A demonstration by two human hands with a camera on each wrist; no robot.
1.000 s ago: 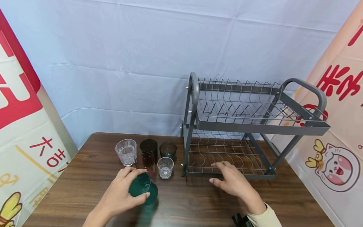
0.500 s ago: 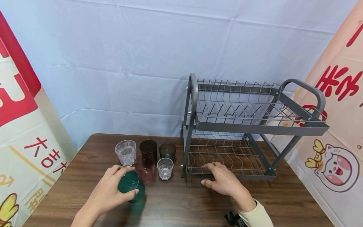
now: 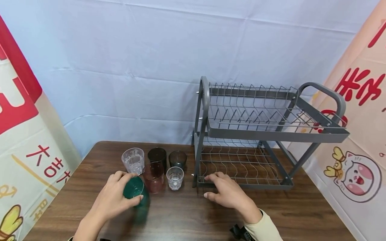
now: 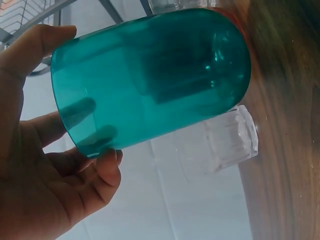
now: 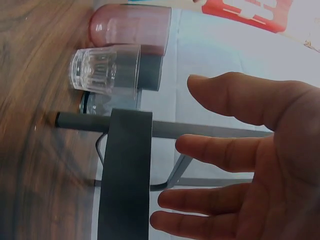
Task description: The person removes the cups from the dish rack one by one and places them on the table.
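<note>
A tall green glass (image 3: pixel 135 188) is held near its rim by my left hand (image 3: pixel 110 197), thumb on one side and fingers on the other. Its rounded base points toward the table in the left wrist view; whether it touches the wood I cannot tell. A pink glass (image 3: pixel 154 183) stands just right of it, with a small clear glass (image 3: pixel 175 179) beyond. My right hand (image 3: pixel 227 192) holds nothing, its fingers spread loosely by the front left corner of the grey two-tier dish rack (image 3: pixel 277 135). In the right wrist view the rack's bar (image 5: pixel 126 175) lies close to those fingertips.
Behind the pink glass stand a larger clear glass (image 3: pixel 133 160), a black glass (image 3: pixel 157 154) and a short smoky glass (image 3: pixel 178 159). The rack fills the right back of the wooden table (image 3: pixel 178 217). A pale cloth (image 3: pixel 126 73) hangs behind.
My left hand has moved left with the green glass, away from in front of the pink one. My right hand has drifted left along the rack's front edge.
</note>
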